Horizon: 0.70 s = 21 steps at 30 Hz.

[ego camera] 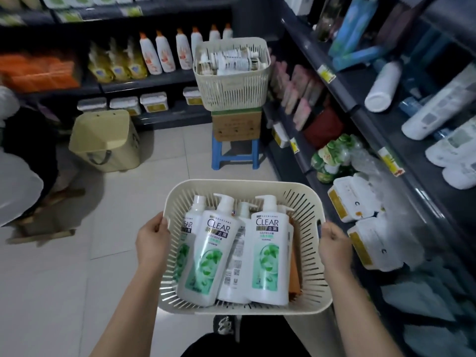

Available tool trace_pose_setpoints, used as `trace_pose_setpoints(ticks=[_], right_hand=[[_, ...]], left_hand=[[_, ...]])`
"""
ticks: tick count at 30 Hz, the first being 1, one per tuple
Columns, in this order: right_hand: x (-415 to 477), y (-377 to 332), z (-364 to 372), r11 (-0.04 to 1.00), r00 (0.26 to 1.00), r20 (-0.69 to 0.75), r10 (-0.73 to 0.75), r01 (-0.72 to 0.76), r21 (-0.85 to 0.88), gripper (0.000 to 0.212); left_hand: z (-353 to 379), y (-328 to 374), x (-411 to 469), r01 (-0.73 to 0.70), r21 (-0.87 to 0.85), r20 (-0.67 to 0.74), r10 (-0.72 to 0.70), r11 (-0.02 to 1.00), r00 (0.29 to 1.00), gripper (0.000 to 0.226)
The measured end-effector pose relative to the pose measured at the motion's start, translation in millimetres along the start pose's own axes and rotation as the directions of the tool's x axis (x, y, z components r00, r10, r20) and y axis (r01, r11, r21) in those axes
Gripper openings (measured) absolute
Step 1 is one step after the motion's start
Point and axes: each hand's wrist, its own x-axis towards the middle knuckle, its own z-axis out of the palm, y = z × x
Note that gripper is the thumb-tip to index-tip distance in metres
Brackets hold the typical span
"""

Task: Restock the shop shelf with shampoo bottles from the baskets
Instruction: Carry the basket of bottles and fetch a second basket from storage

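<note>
Bottles lay loose in the basket. The left hand gripped the basket's left rim, the right hand its right rim; the shelf stood right of the basket. An uneven carry could probably tip the basket and spill them.

At lower centre, the slotted basket is looking like matt cream plastic, and the shampoo bottles in it are gleaming, smooth and glossy. Floor tiles at lower left are shining faintly. At upper centre, a matt cardboard box is sitting on a blue plastic stool.
</note>
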Motion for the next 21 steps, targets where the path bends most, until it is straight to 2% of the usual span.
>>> trace_pose_setpoints(ticks=[11,13,15,21], right_hand=[[168,-100,100,1.000,0.995,0.099,0.011,-0.010,-0.014,0.032],[195,-114,117,1.000,0.995,0.096,0.020,-0.018,-0.025,0.032],[220,-128,134,0.999,0.995,0.091,0.033,-0.031,-0.026,0.031],[284,-158,189,0.996,0.996,0.069,0.064,-0.059,-0.062,0.032]], left_hand=[[83,68,156,0.119,-0.062,-0.097,-0.125,0.991,0.987,0.026],[96,79,182,0.133,-0.050,-0.085,-0.137,0.990,0.987,0.026],[109,91,206,0.119,-0.039,-0.067,-0.121,0.992,0.990,0.035],[150,109,288,0.206,-0.028,-0.035,-0.207,0.978,0.978,0.041]])
